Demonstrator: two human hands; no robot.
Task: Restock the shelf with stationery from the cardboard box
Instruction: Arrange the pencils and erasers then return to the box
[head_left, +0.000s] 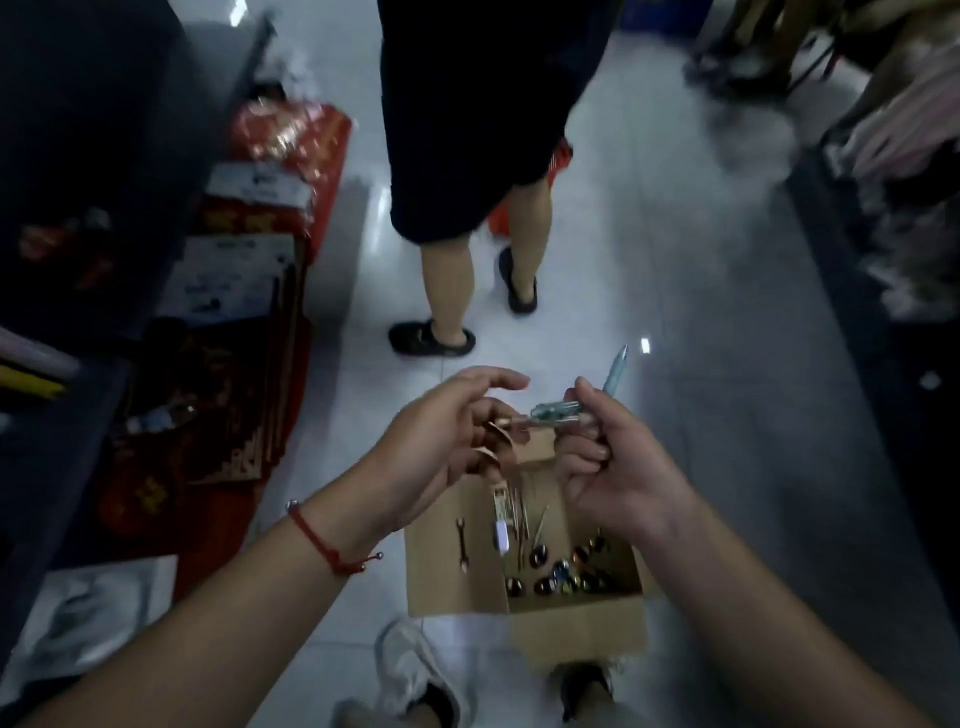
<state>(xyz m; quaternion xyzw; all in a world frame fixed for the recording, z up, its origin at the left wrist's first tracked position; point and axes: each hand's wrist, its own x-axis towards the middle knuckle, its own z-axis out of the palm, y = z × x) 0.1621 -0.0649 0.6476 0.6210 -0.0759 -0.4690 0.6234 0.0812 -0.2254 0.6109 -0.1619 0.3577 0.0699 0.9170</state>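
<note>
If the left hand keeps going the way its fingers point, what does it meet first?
Probably the right hand and the pale green pens it grips: the left hand has its fingers reaching toward them, already close, though depth is unclear.

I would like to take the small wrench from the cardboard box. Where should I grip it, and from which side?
Pinch the wrench at its thin middle shank, coming straight down from above. It lies flat on the cardboard box flap, apart from the other items, so its long sides look free.

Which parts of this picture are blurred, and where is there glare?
Head view: dim overall; the shelf at left and the goods at upper right are smeared; the pens in the right hand are slightly soft; a small bright glare spot sits on the floor tiles.
</note>
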